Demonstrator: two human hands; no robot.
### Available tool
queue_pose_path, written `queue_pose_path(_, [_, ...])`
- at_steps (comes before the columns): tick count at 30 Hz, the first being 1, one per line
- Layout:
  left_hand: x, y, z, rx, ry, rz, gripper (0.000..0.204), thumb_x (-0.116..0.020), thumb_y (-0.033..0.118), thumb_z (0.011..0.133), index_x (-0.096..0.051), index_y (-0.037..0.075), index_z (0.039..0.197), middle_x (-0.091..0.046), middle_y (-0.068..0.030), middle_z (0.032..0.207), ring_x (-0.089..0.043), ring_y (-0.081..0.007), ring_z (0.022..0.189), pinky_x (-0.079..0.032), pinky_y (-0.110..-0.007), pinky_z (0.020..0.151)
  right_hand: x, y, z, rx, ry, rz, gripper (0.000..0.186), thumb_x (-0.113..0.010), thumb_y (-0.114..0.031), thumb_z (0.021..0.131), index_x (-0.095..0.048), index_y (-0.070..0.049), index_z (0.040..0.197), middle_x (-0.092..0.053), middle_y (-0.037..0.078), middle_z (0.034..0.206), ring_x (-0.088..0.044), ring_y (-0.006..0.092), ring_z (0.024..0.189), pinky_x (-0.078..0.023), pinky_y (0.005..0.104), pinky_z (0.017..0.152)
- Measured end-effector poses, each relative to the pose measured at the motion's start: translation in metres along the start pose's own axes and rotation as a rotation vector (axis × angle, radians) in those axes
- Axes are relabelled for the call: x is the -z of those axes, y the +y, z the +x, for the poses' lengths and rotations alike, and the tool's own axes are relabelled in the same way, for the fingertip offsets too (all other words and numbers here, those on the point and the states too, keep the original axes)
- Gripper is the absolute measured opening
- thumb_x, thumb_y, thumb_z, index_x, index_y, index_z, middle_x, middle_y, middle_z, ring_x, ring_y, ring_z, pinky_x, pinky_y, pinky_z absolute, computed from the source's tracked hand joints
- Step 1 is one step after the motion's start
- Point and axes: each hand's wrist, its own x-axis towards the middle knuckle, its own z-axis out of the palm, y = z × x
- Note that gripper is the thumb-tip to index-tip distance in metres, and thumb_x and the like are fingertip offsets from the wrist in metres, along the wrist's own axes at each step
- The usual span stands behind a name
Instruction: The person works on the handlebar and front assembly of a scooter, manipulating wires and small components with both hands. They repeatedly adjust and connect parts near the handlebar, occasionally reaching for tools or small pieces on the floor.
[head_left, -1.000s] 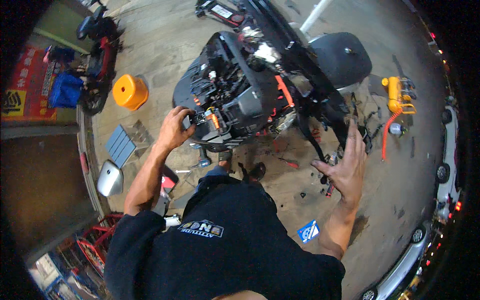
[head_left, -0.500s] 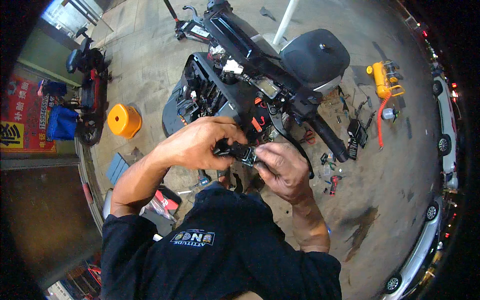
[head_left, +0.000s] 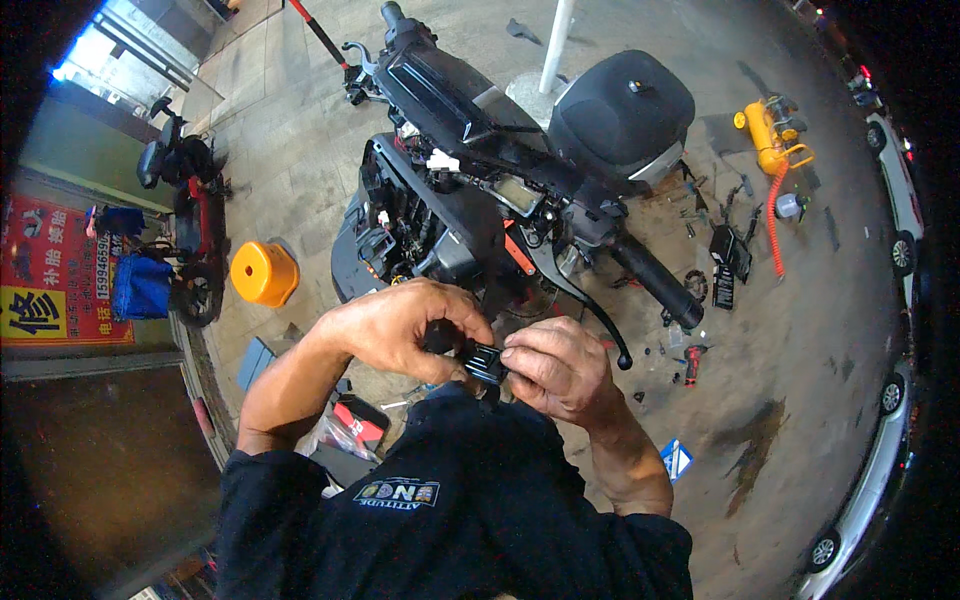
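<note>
In the head view, my left hand [head_left: 410, 330] is closed round a small black plastic part [head_left: 480, 363] at the lower middle. My right hand [head_left: 560, 370] grips its right side with fingertips. Both hands are close to my chest, below a partly dismantled scooter. Its opened front housing [head_left: 400, 250] shows wires and connectors. The handlebar [head_left: 450, 90] runs diagonally above, with a black grip [head_left: 665, 280] and a curved brake lever [head_left: 590, 305] at the right end.
An orange stool [head_left: 264, 270] and a parked scooter [head_left: 195, 260] stand left. A padded black seat or box [head_left: 620, 110], white pole [head_left: 555, 50] and yellow compressor [head_left: 770, 140] are beyond. Scattered tools, including a red drill [head_left: 693, 360], lie right. Cars [head_left: 865, 480] line the far right edge.
My left hand left the scooter housing and my right hand came in from the right. Both now hold the black part near my chest. The view has shifted, revealing more handlebar.
</note>
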Motion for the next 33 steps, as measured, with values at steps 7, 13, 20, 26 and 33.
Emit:
queue_pose_path(7, [0.0, -0.02, -0.001, 0.058, 0.076, -0.446, 0.044, -0.078, 0.016, 0.085, -0.064, -0.002, 0.123, -0.069, -0.0064, 0.109, -0.064, -0.013, 0.098, -0.051, -0.029, 0.087, -0.006, 0.005, 0.006, -0.114, 0.099, 0.082, 0.031, -0.077, -0.006, 0.075, -0.064, -0.009, 0.103, -0.067, 0.009, 0.102, -0.067, 0.0295, 0.089, -0.056, 0.0413, 0.078])
queue_pose_path(13, [-0.012, -0.04, 0.008, -0.107, 0.313, -0.861, 0.051, -0.071, 0.026, 0.094, -0.057, -0.004, 0.132, -0.069, -0.0084, 0.111, -0.065, -0.0135, 0.097, -0.051, -0.028, 0.09, -0.024, 0.01, 0.018, -0.397, 0.382, 0.028, 0.025, -0.075, -0.007, 0.079, -0.064, -0.005, 0.101, -0.069, 0.009, 0.091, -0.069, 0.0237, 0.079, -0.055, 0.0339, 0.073])
queue_pose_path(20, [-0.022, -0.055, 0.041, -0.093, 0.765, -0.879, 0.025, -0.066, 0.008, 0.094, -0.065, -0.002, 0.117, -0.072, -0.0112, 0.095, -0.068, -0.0152, 0.083, -0.055, -0.029, 0.079, -0.047, 0.02, 0.039, -0.868, 0.603, 0.391, 0.018, -0.07, -0.013, 0.09, -0.065, 0.0, 0.101, -0.068, 0.002, 0.081, -0.063, 0.0086, 0.07, -0.052, 0.0261, 0.064])
queue_pose_path(26, [-0.013, -0.052, 0.057, -0.001, 0.927, -0.959, 0.019, -0.068, 0.006, 0.092, -0.067, -0.005, 0.108, -0.071, -0.0072, 0.087, -0.065, -0.0105, 0.07, -0.054, -0.023, 0.064, -0.055, 0.03, 0.052, -0.978, 0.646, 0.518, 0.017, -0.068, -0.012, 0.093, -0.066, 0.002, 0.102, -0.068, 0.003, 0.079, -0.064, 0.0097, 0.067, -0.054, 0.0257, 0.063])
queue_pose_path(33, [0.004, -0.045, 0.06, 0.133, 0.94, -0.977, 0.016, -0.068, 0.008, 0.091, -0.068, -0.004, 0.101, -0.068, -0.0066, 0.083, -0.063, -0.011, 0.066, -0.053, -0.023, 0.06, -0.056, 0.028, 0.05, -0.89, 0.645, 0.594, 0.02, -0.067, -0.013, 0.095, -0.065, 0.002, 0.109, -0.069, 0.004, 0.087, -0.064, 0.0092, 0.072, -0.056, 0.0244, 0.067])
